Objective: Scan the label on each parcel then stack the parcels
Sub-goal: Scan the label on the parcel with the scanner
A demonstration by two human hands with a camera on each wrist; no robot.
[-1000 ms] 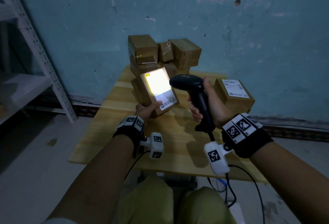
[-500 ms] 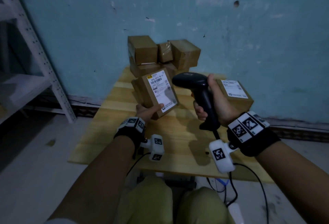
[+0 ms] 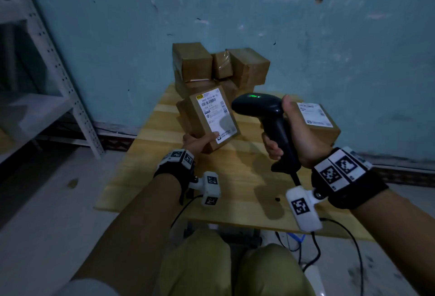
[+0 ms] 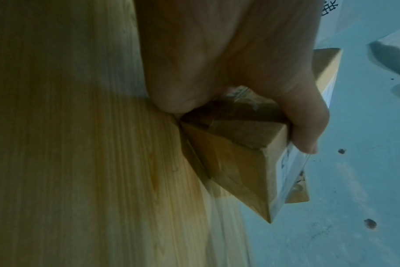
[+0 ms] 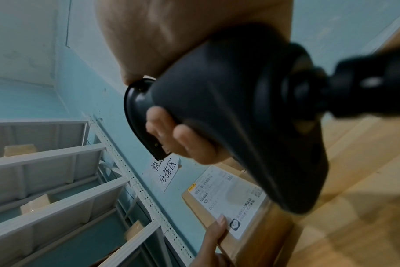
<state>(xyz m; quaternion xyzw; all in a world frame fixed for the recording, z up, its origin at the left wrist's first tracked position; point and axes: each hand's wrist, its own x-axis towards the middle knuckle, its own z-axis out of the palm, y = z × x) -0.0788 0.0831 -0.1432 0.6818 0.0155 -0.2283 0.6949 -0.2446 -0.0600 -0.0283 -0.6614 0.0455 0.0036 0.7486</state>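
Note:
My left hand [image 3: 200, 141] grips a brown parcel [image 3: 207, 119] by its near end, tilted up above the wooden table [image 3: 235, 178], thumb on its white label [image 3: 215, 114]. The same parcel [image 4: 237, 159] shows in the left wrist view, pinched between thumb and fingers. My right hand [image 3: 289, 135] is wrapped round the handle of a black barcode scanner [image 3: 266, 116], whose head points left at the label and shows a green light on top. In the right wrist view the scanner [image 5: 228, 112] fills the frame, with the labelled parcel [image 5: 228, 202] below it.
A pile of brown parcels [image 3: 219, 67] stands at the table's far edge against the blue wall. One labelled parcel [image 3: 315, 121] lies at the right, behind my right hand. A white metal shelf rack [image 3: 58, 72] stands to the left. The scanner's cable [image 3: 348, 236] hangs off the near table edge.
The bright scanner light that washed out the label a second ago is off, and a green light shows on the scanner. The scanner has drawn slightly right, away from the parcel.

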